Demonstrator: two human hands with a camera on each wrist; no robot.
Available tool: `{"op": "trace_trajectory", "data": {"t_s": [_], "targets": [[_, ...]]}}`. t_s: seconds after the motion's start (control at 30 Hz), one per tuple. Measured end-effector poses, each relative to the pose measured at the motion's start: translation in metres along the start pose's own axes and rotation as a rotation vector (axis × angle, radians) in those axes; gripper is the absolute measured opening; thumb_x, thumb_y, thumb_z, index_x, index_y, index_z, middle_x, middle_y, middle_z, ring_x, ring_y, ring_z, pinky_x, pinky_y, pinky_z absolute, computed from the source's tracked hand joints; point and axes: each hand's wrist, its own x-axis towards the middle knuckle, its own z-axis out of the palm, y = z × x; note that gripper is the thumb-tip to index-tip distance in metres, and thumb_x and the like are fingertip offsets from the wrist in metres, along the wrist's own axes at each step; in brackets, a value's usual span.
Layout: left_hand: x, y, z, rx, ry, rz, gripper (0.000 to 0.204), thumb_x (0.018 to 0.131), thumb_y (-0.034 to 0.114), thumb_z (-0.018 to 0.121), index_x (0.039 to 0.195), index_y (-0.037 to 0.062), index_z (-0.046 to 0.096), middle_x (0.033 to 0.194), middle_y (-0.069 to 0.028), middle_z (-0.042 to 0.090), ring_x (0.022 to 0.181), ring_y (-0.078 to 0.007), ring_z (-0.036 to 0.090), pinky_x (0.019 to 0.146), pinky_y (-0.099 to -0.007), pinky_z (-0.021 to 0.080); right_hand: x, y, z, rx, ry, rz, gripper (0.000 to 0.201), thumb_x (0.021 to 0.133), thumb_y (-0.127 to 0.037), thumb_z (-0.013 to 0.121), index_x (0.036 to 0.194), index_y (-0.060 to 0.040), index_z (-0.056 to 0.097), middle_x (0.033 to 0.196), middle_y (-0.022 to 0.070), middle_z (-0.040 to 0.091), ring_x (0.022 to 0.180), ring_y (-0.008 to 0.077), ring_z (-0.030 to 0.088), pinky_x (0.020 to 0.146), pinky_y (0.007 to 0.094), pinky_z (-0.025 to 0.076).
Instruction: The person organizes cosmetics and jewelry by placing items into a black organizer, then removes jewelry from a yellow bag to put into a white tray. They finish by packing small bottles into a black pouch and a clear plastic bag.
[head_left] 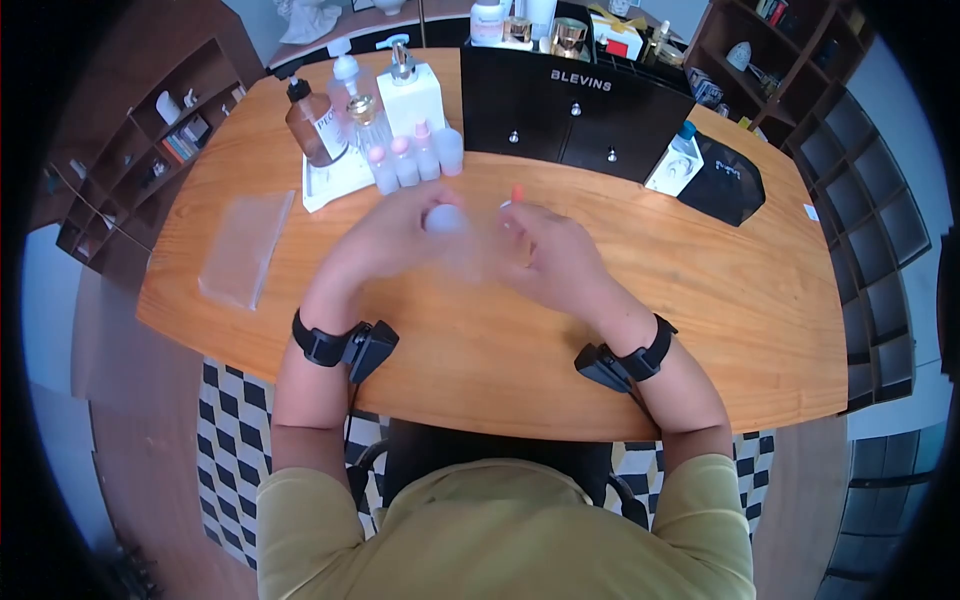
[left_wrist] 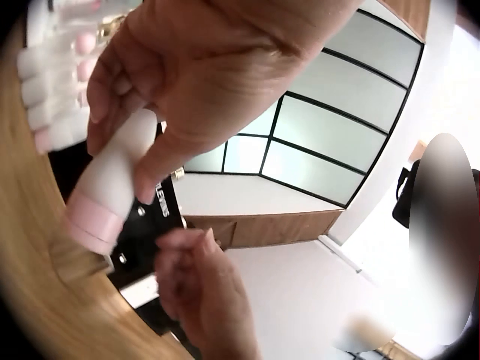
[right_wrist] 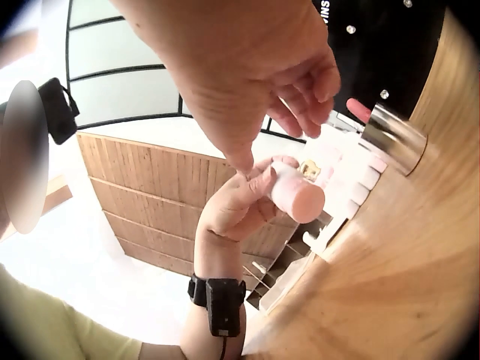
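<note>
A white bottle with a pink cap (left_wrist: 94, 221) is gripped between the thumb and fingers of the left hand (head_left: 395, 235), (left_wrist: 202, 71), (right_wrist: 229, 210). Its pink end (right_wrist: 306, 202) tilts down above the table in the right wrist view. The right hand (head_left: 560, 255), (left_wrist: 206, 289), (right_wrist: 262, 82) is to its right, fingers loosely bent, with nothing visibly held. A shiny metallic cylinder (right_wrist: 395, 140) stands on the table close by, with a pink-red piece (right_wrist: 359, 110) beside its upper end. That cylinder is blurred in the left wrist view.
Pump bottles, including a white one (head_left: 412, 100), and several small pink-capped bottles (head_left: 403, 163) stand behind the left hand. A black drawer box (head_left: 560, 105) is at the back. A clear pouch (head_left: 245, 250) lies left; a white box (head_left: 676, 165) and black pouch (head_left: 725, 180) are right.
</note>
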Motion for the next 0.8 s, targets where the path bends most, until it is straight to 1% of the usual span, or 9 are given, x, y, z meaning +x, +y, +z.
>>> {"op": "trace_trajectory", "data": {"t_s": [0.07,0.17,0.27,0.37,0.47,0.57,0.67,0.77,0.8], "targets": [[-0.001,0.008,0.010,-0.262,-0.118,0.015,0.035,0.079,0.016,0.076,0.105,0.0048,0.056,0.092,-0.0025,0.063,0.083,-0.0079,0.060,0.071,-0.0220,0.048,-0.002,-0.004,0.002,-0.004,-0.091,-0.035,0.047,0.076,-0.048,0.072,0.092,-0.0048,0.061,0.077,0.0111,0.064,0.063,0.0298,0.061,0.059,0.0378,0.048],[0.003,0.008,0.019,-0.284,-0.156,0.018,0.039,0.079,0.017,0.077,0.107,0.0043,0.054,0.093,-0.0034,0.064,0.083,-0.0079,0.060,0.070,-0.0214,0.048,-0.003,-0.002,0.007,0.029,-0.118,-0.046,0.046,0.076,-0.047,0.072,0.091,-0.0045,0.062,0.072,0.0110,0.064,0.063,0.0308,0.061,0.062,0.0390,0.049],[0.006,0.010,0.027,-0.343,-0.124,0.016,0.040,0.078,0.019,0.078,0.107,0.0040,0.054,0.092,-0.0032,0.064,0.083,-0.0077,0.060,0.070,-0.0215,0.048,0.000,-0.009,-0.001,0.063,-0.235,0.114,0.044,0.077,-0.044,0.073,0.091,-0.0037,0.064,0.069,0.0116,0.064,0.063,0.0308,0.061,0.062,0.0383,0.049],[0.008,0.011,0.030,-0.336,-0.048,0.017,0.040,0.079,0.020,0.077,0.108,0.0038,0.054,0.094,-0.0038,0.064,0.082,-0.0067,0.060,0.071,-0.0213,0.047,0.001,-0.016,-0.008,0.200,-0.234,0.263,0.039,0.075,-0.036,0.077,0.091,-0.0024,0.064,0.067,0.0100,0.064,0.063,0.0231,0.063,0.060,0.0334,0.049],[0.008,0.016,0.032,-0.432,-0.031,0.049,0.036,0.088,0.024,0.068,0.113,0.0026,0.053,0.096,-0.0033,0.063,0.084,-0.0072,0.059,0.074,-0.0224,0.047,0.003,-0.018,-0.012,0.351,-0.109,0.336,0.037,0.077,-0.030,0.078,0.095,-0.0005,0.064,0.072,0.0064,0.067,0.064,0.0124,0.062,0.059,0.0267,0.048],[0.009,0.019,0.032,-0.435,-0.004,0.053,0.031,0.087,0.020,0.067,0.110,0.0017,0.055,0.098,-0.0027,0.063,0.090,-0.0066,0.057,0.077,-0.0226,0.046,0.002,0.001,0.002,0.703,0.056,0.294,0.038,0.080,-0.032,0.077,0.098,-0.0007,0.064,0.078,0.0029,0.067,0.066,0.0061,0.060,0.057,0.0217,0.046],[0.010,0.014,0.030,-0.572,-0.083,0.047,0.032,0.091,0.027,0.063,0.110,0.0023,0.056,0.099,-0.0014,0.062,0.093,-0.0064,0.056,0.080,-0.0226,0.045,0.004,-0.012,-0.015,0.867,-0.006,0.356,0.040,0.082,-0.035,0.075,0.102,-0.0026,0.065,0.081,0.0015,0.066,0.065,0.0053,0.058,0.054,0.0197,0.045],[0.010,0.015,0.032,-0.599,-0.085,0.076,0.032,0.093,0.030,0.059,0.111,0.0025,0.057,0.100,-0.0011,0.062,0.094,-0.0073,0.056,0.081,-0.0230,0.044,0.005,-0.007,-0.021,0.767,-0.090,0.470,0.041,0.082,-0.037,0.074,0.104,-0.0044,0.065,0.080,0.0004,0.064,0.064,0.0037,0.056,0.051,0.0182,0.042],[0.010,0.016,0.033,-0.571,-0.076,0.090,0.034,0.092,0.029,0.061,0.112,0.0024,0.057,0.100,-0.0013,0.062,0.094,-0.0076,0.056,0.082,-0.0233,0.045,0.005,-0.005,-0.020,0.779,-0.080,0.458,0.041,0.082,-0.038,0.074,0.103,-0.0044,0.064,0.079,0.0002,0.064,0.063,0.0034,0.055,0.051,0.0179,0.041]]}}
